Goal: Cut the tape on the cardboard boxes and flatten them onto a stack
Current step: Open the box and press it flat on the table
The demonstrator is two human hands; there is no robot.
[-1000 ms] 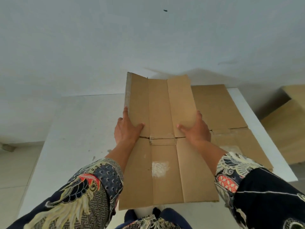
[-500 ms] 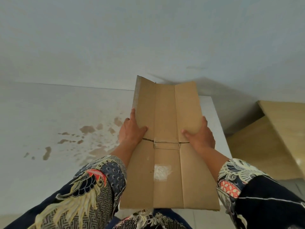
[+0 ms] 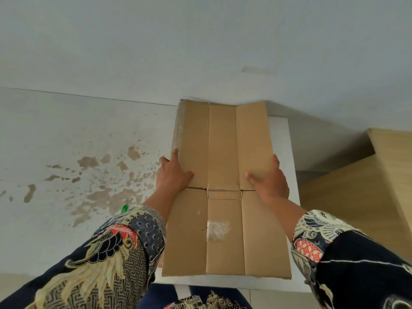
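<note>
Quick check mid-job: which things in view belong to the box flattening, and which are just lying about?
Part of the job:
- flattened cardboard box, gripped at its sides by the left hand and right hand
- tan cardboard at the right

Lying about:
- white table
- small green object behind the left sleeve
- brown stains

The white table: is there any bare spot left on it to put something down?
Only thin strips. The flattened cardboard, held by the left hand and right hand, covers most of the table. White shows along its right edge and near edge. The stained floor to the left is open; more cardboard stands on the right.
</note>
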